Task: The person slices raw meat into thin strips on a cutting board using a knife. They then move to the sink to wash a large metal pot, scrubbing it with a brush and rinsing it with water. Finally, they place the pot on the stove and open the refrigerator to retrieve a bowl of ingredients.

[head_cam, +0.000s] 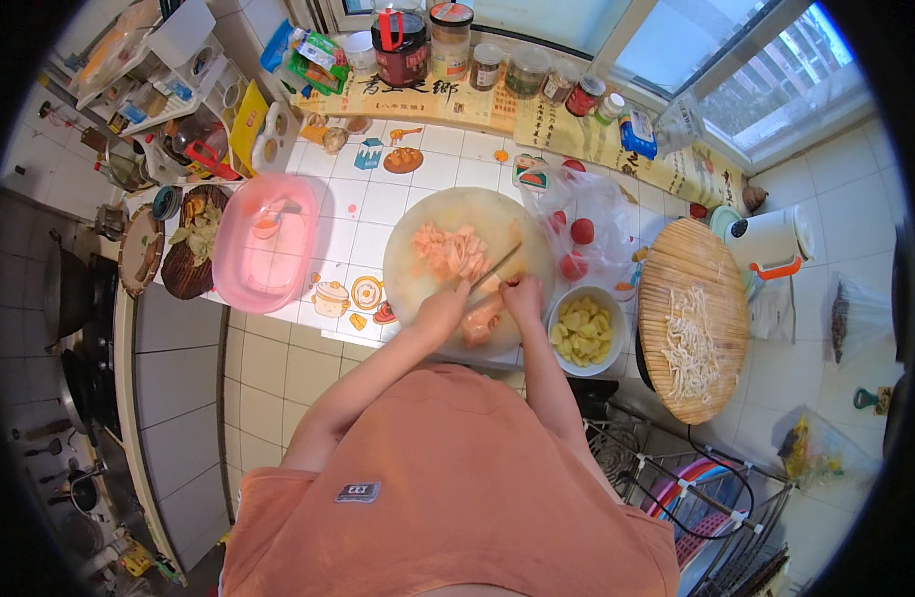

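On a round cutting board lies a heap of cut pale pink meat. My left hand is closed around the handle of a kitchen knife, whose blade points up and to the right across the board. My right hand has its bent fingers at a small pale piece beside the blade; whether they grip it I cannot tell. A larger piece of pink meat lies just below the blade, between my wrists. A white bowl of cut yellow pieces stands right of the board.
A pink plastic basin stands left of the board. Tomatoes lie in and near a clear plastic bag. A round slatted tray holding noodle-like strands is at the right. Jars line the windowsill.
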`<action>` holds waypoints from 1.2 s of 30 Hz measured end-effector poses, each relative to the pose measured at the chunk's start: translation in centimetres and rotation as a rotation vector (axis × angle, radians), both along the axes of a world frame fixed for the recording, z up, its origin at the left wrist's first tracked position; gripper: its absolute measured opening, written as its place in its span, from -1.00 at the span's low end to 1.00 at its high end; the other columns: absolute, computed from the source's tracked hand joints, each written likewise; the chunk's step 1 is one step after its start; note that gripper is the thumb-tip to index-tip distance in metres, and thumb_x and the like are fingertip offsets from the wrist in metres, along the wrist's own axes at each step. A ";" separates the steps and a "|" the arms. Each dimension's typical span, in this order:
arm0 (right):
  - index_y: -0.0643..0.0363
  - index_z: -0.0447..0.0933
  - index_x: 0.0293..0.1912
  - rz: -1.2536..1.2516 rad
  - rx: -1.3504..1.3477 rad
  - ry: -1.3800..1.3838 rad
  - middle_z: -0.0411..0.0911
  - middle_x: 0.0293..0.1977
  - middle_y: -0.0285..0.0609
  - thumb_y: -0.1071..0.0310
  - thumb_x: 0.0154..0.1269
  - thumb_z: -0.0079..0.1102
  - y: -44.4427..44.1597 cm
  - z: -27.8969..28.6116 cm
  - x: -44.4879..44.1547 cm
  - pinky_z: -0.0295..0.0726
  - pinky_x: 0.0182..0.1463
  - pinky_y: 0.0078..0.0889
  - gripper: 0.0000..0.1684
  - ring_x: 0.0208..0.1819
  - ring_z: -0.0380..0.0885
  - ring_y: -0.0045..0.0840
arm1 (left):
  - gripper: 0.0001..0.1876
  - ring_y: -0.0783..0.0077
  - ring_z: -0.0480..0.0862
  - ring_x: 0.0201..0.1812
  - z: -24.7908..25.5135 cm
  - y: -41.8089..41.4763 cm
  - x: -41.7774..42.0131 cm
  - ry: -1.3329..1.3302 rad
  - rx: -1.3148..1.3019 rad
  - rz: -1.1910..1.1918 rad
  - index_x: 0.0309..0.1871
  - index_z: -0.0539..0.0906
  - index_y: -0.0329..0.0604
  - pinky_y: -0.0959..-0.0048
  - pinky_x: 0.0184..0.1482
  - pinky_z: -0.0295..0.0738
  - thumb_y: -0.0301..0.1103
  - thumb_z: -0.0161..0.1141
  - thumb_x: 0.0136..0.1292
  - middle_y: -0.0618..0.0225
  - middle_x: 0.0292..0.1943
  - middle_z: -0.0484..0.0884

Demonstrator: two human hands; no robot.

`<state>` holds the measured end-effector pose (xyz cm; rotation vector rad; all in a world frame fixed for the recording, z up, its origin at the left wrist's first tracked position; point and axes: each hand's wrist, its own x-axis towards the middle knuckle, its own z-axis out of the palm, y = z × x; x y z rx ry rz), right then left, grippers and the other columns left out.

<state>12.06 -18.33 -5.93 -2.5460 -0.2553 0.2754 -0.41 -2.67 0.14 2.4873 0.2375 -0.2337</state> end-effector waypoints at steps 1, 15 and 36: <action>0.20 0.68 -0.40 -0.002 0.014 0.012 0.64 -0.34 0.08 0.30 -0.05 0.34 0.1 0.0 0.2 0.56 -0.06 -0.07 -0.80 -0.18 0.59 -0.04 | -0.75 -0.16 0.64 -0.19 1.3 -0.2 -0.1 0.057 0.026 -0.040 0.00 0.34 -0.26 0.05 -0.20 0.54 -0.44 0.00 0.28 -0.09 -0.20 0.60; 0.26 0.68 -0.43 -0.024 0.229 0.099 0.63 -0.49 0.09 0.32 -0.08 0.37 -1.0 -2.4 0.8 0.60 -0.22 -0.16 -0.79 -0.37 0.64 -0.09 | -0.78 -0.11 0.64 -0.17 1.5 -0.3 -0.3 0.055 0.051 -0.096 -0.03 0.34 -0.25 0.06 -0.22 0.53 -0.41 -0.01 0.30 -0.04 -0.22 0.60; 0.27 0.63 -0.20 0.003 0.408 -0.008 0.62 -0.29 0.03 0.34 0.20 0.23 0.9 -0.5 0.0 0.55 -0.12 -0.26 -0.78 -0.27 0.62 -0.23 | -0.83 -0.28 0.58 -0.25 5.2 3.7 -3.2 -0.092 -0.137 0.257 -0.10 0.37 -0.30 -0.03 -0.23 0.42 -0.39 0.03 0.39 -0.17 -0.31 0.59</action>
